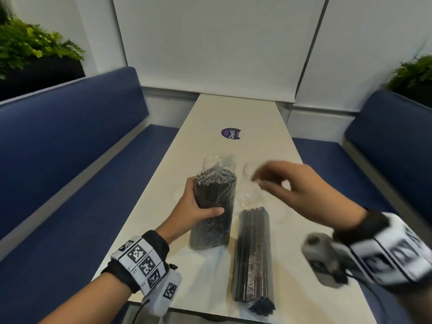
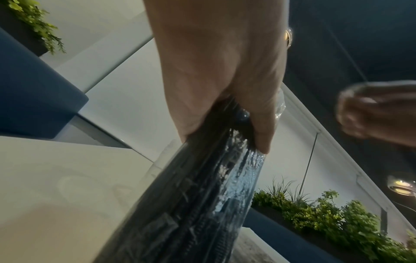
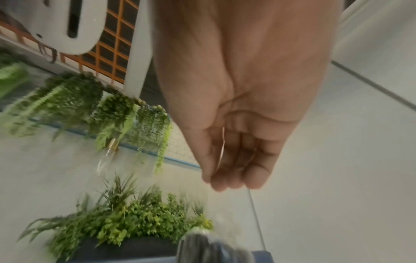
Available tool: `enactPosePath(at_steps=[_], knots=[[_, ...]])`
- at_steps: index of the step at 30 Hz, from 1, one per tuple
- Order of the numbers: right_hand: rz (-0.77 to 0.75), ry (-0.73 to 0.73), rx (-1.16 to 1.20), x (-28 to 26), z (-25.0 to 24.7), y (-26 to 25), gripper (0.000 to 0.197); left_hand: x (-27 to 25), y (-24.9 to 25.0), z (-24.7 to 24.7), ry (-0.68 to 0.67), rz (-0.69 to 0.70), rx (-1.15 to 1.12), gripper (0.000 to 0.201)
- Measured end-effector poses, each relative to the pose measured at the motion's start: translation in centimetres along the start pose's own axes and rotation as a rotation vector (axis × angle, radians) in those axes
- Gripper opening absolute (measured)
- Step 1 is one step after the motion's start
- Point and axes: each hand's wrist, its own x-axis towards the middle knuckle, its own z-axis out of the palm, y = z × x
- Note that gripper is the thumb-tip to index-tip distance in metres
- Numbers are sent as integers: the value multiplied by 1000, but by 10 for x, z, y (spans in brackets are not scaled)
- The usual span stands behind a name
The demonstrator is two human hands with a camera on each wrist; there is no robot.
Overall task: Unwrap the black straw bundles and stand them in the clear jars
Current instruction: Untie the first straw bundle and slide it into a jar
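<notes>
Unwrapping stage: left hand (image 1: 198, 206) grips the upright wrapped bundle (image 1: 214, 206), right hand (image 1: 287, 183) hovers, blurry, loosely curled and seemingly empty; next it pinches the twisted wrap top (image 1: 218, 168).

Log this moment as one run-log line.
left hand: grips upright wrapped straw bundle | right hand: in air, empty, blurred | second bundle: lying on table | jars: no straws yet

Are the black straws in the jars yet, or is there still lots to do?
Nothing is finished. The left hand grips one upright plastic-wrapped black straw bundle; the blurred right hand reaches toward its twisted top. A second wrapped bundle lies flat on the white table. The clear jars hold no straws.
</notes>
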Motion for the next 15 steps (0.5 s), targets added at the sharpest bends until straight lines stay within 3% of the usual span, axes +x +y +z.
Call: enactPosePath(at_steps=[2, 5, 10, 15], knots=[[-46, 77, 23, 35, 12, -8, 12, 0, -5, 1, 3, 6, -13, 79], [-6, 20, -17, 69, 38, -7, 21, 1, -8, 1, 10, 10, -28, 79], [125, 55, -64, 82, 67, 10, 24, 2, -12, 1, 49, -2, -37, 79], [159, 79, -54, 87, 67, 15, 19, 5, -11, -2, 15, -15, -26, 83]])
